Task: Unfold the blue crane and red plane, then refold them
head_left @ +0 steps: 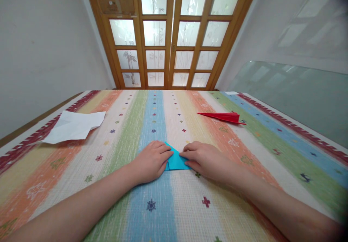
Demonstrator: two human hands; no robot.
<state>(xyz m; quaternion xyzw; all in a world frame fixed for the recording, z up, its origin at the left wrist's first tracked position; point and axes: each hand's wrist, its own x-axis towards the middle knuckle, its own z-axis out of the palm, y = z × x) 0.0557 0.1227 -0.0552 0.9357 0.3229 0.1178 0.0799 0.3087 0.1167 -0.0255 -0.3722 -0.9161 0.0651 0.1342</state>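
Observation:
A folded blue paper [176, 160] lies flat on the striped tablecloth [152, 202] in front of me, its point facing away. My left hand [152, 160] rests palm down on its left side, fingers pressing the paper. My right hand [202, 158] lies on its right side, fingertips on the fold near the middle. Both hands cover the paper's outer edges.
A red paper plane [221, 117] lies farther back on the right. A crumpled white sheet [72, 126] sits at the far left. A wooden glass-paned door [168, 35] stands behind the table. A glass pane [293, 93] leans along the right wall.

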